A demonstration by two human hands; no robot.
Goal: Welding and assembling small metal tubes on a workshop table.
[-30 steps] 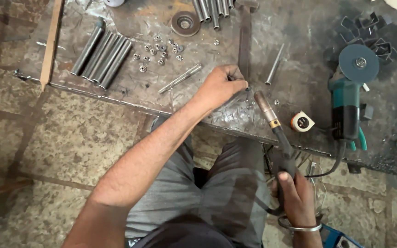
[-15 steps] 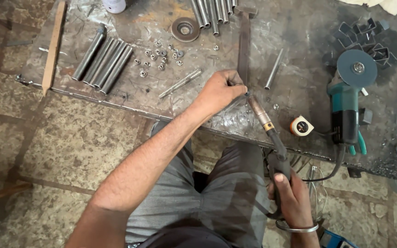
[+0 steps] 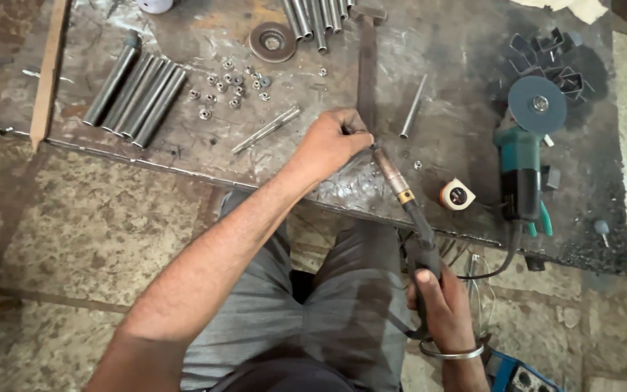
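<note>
Even daylight, sharp view

Soft shadows; faint sheen on the plate below the left hand (image 3: 332, 141); corners perhaps slightly stretched.

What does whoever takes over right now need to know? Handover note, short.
Left hand: fingers pinch a small part on the metal plate, beside the flat bar.
Right hand: grips the welding torch, its nozzle down beside the left fingers.
Nearby: steel tubes and nuts to the left, angle grinder and tape measure to the right.
Done: part and torch positioned. No arc visible; weld not yet made.
</note>
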